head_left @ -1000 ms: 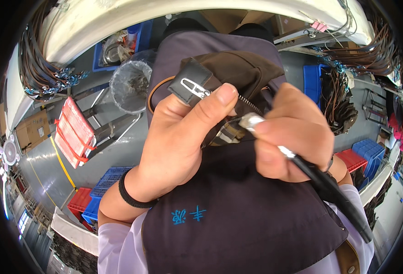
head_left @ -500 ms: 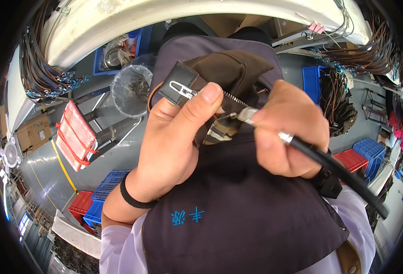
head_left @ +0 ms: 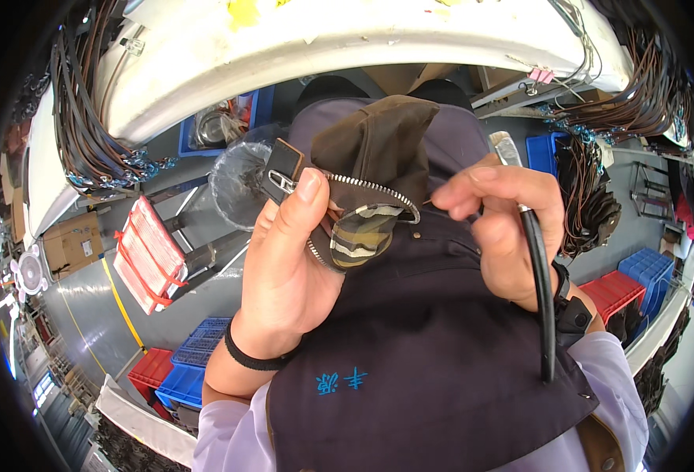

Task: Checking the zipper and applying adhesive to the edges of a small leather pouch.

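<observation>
My left hand (head_left: 288, 259) is closed on a dark brown pouch (head_left: 374, 149), thumb on top. The pouch has an opened metal zipper (head_left: 374, 189) curving along its mouth and a striped camouflage lining (head_left: 363, 236) showing inside. At its left corner, by my thumb, are a black leather tab (head_left: 286, 161) and a silver zipper pull (head_left: 281, 182). My right hand (head_left: 516, 224), just right of the pouch, holds a metal-headed tool with a long black handle (head_left: 541, 307). The tool's handle points down toward me and its head (head_left: 504, 148) upward. The right fingertips are near the zipper's end.
A pale worktable (head_left: 284, 47) curves across the far side. Straps hang in bundles at left (head_left: 87, 118) and right (head_left: 646, 110). A bag-lined bin (head_left: 241, 185), a red-tied stack (head_left: 150, 256) and blue crates (head_left: 205, 342) stand at left. More crates (head_left: 642, 275) stand at right.
My right hand has drawn back from the zipper to the right, and the tool has swung from slanting to nearly upright. The pouch has shifted slightly, showing more lining and zipper teeth.
</observation>
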Demonstrator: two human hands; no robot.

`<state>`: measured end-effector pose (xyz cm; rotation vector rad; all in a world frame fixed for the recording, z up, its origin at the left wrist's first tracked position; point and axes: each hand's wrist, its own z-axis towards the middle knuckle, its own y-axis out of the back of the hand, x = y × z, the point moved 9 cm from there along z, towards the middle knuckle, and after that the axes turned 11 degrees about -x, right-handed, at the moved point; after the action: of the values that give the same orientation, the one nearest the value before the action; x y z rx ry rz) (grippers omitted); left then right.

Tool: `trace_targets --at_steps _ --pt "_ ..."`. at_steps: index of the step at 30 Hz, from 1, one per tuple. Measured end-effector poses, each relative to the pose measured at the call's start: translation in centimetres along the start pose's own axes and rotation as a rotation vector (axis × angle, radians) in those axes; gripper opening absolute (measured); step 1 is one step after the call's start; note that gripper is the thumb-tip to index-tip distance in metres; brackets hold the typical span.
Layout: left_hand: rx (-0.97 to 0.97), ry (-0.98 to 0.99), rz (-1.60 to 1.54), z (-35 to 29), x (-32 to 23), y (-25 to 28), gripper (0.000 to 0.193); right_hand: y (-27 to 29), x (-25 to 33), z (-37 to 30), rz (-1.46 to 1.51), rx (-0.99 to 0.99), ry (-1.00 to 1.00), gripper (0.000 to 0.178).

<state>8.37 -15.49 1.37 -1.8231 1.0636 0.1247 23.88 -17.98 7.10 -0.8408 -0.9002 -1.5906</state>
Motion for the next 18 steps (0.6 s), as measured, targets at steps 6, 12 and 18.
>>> trace_targets --at_steps 6,12,18 --pt "0.057 -0.162 0.069 -0.1 -0.9 0.0 0.028 -1.3 -0.2 1.3 0.039 -0.161 0.208 0.057" --pt "0.116 -0.664 0.577 -1.5 -4.0 -1.4 0.014 -1.9 -1.1 2.1 0.019 -0.187 0.269 0.037" --pt "0.254 -1.069 1.063 -4.0 -3.6 -3.8 0.027 -1.1 -1.0 2.4 -0.01 -0.282 0.306 0.041"
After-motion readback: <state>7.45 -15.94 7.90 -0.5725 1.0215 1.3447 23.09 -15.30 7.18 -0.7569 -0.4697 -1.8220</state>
